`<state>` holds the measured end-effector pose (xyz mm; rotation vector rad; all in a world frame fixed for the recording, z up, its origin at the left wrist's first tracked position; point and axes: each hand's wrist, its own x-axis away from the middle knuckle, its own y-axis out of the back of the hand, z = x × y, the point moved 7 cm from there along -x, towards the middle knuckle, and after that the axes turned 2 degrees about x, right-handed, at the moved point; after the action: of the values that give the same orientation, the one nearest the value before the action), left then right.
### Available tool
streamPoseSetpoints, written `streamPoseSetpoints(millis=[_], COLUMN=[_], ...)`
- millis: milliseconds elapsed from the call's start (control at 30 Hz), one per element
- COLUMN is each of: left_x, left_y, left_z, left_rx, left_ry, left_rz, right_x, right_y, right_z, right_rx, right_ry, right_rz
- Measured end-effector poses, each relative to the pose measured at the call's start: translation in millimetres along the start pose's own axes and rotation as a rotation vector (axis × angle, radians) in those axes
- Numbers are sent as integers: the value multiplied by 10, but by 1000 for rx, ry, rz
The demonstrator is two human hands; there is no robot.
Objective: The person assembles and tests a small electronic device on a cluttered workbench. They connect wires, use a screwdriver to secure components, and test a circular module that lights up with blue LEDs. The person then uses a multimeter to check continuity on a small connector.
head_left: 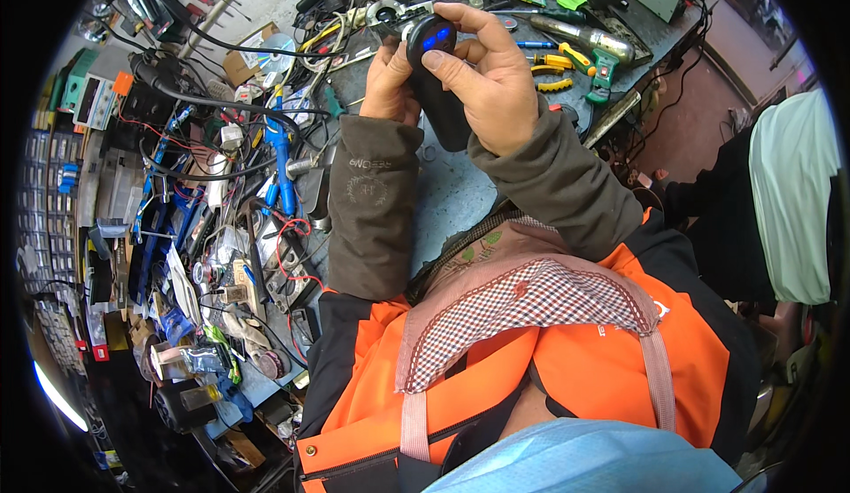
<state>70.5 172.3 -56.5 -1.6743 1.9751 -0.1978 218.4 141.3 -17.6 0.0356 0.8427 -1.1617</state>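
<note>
A long black handheld device with a rounded end and glowing blue lights is raised over the workbench, its exact kind unclear. My right hand grips it from the right, thumb on the face near the lights and forefinger curled over the top. On the other side my left hand is closed against the device's upper left edge; its fingers are partly hidden. Just beyond the left fingers shows a silvery metal part, and I cannot tell whether they touch it.
Yellow-handled pliers, a green-handled tool and a metal cylinder lie right of my hands. Cables, a blue tool and heaped parts crowd the left. A person in a pale green garment is at the right.
</note>
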Motion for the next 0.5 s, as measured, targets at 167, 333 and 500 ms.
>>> streamPoseSetpoints(millis=[167, 333, 500], left_x=[9, -16, -5], left_y=[-13, -10, -22], left_z=[66, 138, 165], left_rx=[54, 126, 239], left_ry=[8, 7, 1], left_rz=[-12, 66, 161], right_x=[-1, 22, 30], right_y=[3, -7, 0], right_z=[-23, -4, -24], right_rx=[-102, -53, 202], right_ry=[-85, -55, 35], right_rz=[16, 24, 24])
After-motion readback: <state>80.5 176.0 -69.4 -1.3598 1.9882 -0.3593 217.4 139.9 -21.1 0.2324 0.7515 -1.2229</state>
